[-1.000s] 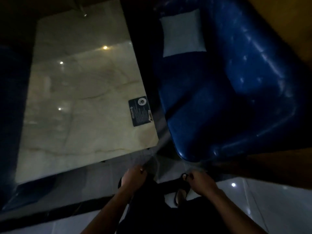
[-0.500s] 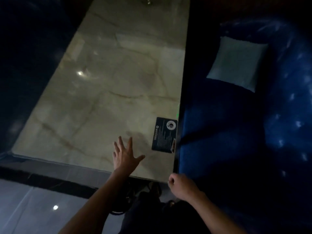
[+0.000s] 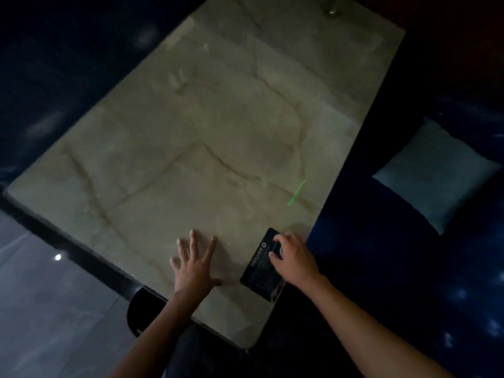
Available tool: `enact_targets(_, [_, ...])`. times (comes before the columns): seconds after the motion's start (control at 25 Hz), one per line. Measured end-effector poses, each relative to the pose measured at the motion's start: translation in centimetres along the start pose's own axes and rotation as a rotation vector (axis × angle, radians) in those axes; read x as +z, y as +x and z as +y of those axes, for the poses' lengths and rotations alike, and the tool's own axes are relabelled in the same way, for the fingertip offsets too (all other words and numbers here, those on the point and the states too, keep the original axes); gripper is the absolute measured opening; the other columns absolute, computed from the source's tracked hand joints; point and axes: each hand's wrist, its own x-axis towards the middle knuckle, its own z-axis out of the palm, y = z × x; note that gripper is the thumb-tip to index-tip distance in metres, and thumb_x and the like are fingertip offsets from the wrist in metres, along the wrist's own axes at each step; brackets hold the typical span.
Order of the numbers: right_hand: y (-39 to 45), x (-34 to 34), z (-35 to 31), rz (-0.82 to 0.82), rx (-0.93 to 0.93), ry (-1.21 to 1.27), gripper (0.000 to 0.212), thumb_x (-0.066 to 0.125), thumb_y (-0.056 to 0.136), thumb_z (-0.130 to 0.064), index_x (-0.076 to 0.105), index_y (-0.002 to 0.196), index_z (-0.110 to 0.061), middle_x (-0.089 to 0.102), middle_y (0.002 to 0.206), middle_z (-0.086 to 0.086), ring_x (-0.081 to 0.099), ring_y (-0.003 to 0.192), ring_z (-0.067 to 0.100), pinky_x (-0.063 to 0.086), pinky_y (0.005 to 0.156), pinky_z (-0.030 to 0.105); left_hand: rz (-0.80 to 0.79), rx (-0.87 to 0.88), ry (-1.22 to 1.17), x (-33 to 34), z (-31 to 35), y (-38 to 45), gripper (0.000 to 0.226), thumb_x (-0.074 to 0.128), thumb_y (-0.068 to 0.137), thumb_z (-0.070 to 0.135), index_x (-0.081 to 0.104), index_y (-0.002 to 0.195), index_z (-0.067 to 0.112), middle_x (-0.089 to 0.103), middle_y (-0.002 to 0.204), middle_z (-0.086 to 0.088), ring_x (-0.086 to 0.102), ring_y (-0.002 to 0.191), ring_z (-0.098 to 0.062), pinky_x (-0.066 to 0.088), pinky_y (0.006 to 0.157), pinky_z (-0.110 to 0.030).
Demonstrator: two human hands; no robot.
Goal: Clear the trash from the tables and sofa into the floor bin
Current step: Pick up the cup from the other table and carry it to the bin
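A dark printed card (image 3: 260,271) lies flat near the right front corner of the pale marble table (image 3: 207,137). My right hand (image 3: 293,259) rests on the card's far right end, fingers curled down onto it. My left hand (image 3: 195,264) lies flat on the tabletop with fingers spread, a little left of the card. The room is dim. No floor bin is in view.
A blue sofa (image 3: 409,268) runs along the table's right side with a light grey cushion (image 3: 436,173) on it. Another dark blue seat (image 3: 54,77) lies left of the table. A small green streak (image 3: 296,192) shows on the tabletop. Glossy tiled floor (image 3: 49,309) is at lower left.
My right hand has moved from beside the table's corner onto the dark card. My left hand has come down flat on the tabletop. The view has swung left.
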Motion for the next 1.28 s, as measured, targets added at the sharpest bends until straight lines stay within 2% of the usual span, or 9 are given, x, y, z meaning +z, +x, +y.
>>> enact_targets(0.08, [4.8,-2.3,1.4,-0.055,0.007,-0.155,0.09,0.063,0.078,-0.062,0.026,0.15,-0.023,0.02,0.158,0.018,0.024,0.143,0.038,0.032,0.114,0.049,0.015,-0.028,-0.002,0.3,0.2,-0.6,0.12,0.075,0.071,0.058,-0.015,0.15,0.046,-0.035,0.158,-0.01,-0.022,0.146,-0.044,0.02,0.114,-0.068])
enact_targets(0.2, [10.2,-3.9,2.1,-0.174,0.017,-0.308,0.132,0.067,0.058,-0.079,-0.013,0.153,-0.034,-0.021,0.161,0.019,-0.007,0.148,0.047,0.011,0.117,0.059,0.053,-0.084,-0.04,0.7,0.9,-1.6,0.115,0.073,0.075,0.056,-0.013,0.151,0.045,-0.035,0.158,-0.006,-0.021,0.148,-0.04,0.024,0.116,-0.063])
enact_targets(0.4, [11.7,-3.2,3.0,-0.227,-0.032,-0.463,0.14,0.066,0.051,-0.084,-0.022,0.15,-0.037,-0.026,0.158,0.024,-0.01,0.146,0.051,0.012,0.118,0.057,0.055,-0.168,-0.117,1.1,2.7,-1.5,0.095,0.064,0.085,0.049,0.0,0.155,0.039,-0.03,0.16,-0.007,-0.012,0.15,-0.042,0.029,0.117,-0.052])
enact_targets(0.52, [11.8,-2.7,3.4,-0.197,-0.043,-0.418,0.141,0.064,0.049,-0.086,-0.024,0.149,-0.038,-0.027,0.158,0.023,-0.013,0.146,0.05,0.014,0.118,0.057,0.147,-0.259,-0.179,0.0,4.1,-0.3,0.073,0.051,0.09,0.055,0.024,0.153,0.029,0.001,0.164,-0.015,0.007,0.149,-0.044,0.033,0.114,-0.051])
enact_targets(0.64, [11.5,-2.9,3.8,-0.174,-0.084,-0.41,0.138,0.062,0.051,-0.087,-0.02,0.15,-0.037,-0.025,0.159,0.022,-0.013,0.146,0.049,0.016,0.116,0.058,0.227,-0.338,-0.216,-1.9,6.3,1.2,0.07,0.052,0.09,0.055,0.035,0.149,0.02,0.021,0.159,-0.02,0.021,0.146,-0.04,0.036,0.112,-0.051])
enact_targets(0.92, [10.7,-3.9,2.2,-0.229,-0.065,-0.371,0.138,0.069,0.053,-0.079,-0.017,0.151,-0.035,-0.026,0.158,0.025,-0.015,0.143,0.054,0.011,0.112,0.065,0.371,-0.128,-0.176,-9.4,14.9,12.4,0.08,0.047,0.088,0.064,0.017,0.155,0.03,0.004,0.165,-0.014,0.001,0.152,-0.037,0.016,0.12,-0.052])
enact_targets(1.04, [11.6,-6.2,1.8,-0.227,-0.108,-0.352,0.137,0.074,0.034,-0.079,0.028,0.152,-0.03,0.021,0.155,0.034,0.032,0.133,0.06,0.037,0.096,0.07,0.372,-0.002,-0.148,-13.9,20.4,20.8,0.08,0.047,0.088,0.061,0.019,0.155,0.028,0.003,0.165,-0.014,-0.002,0.151,-0.039,0.016,0.12,-0.055])
enact_targets(1.12, [13.6,-8.4,3.1,-0.333,-0.232,-0.326,0.112,0.074,0.039,-0.076,0.048,0.141,-0.037,0.045,0.148,0.021,0.055,0.123,0.045,0.05,0.09,0.058,0.388,0.075,-0.116,-17.1,24.0,26.9,0.078,0.047,0.088,0.06,0.022,0.154,0.027,0.006,0.165,-0.013,-0.001,0.151,-0.04,0.015,0.12,-0.055])
enact_targets(1.28, [23.8,-14.5,10.0,-0.032,-0.25,-0.213,0.063,0.06,0.071,-0.063,0.06,0.129,-0.037,0.055,0.142,0.006,0.06,0.12,0.031,0.052,0.095,0.043,0.408,0.145,-0.049,-22.3,29.6,39.0,0.077,0.046,0.088,0.06,0.021,0.154,0.028,0.004,0.165,-0.01,-0.003,0.151,-0.039,0.012,0.12,-0.06])
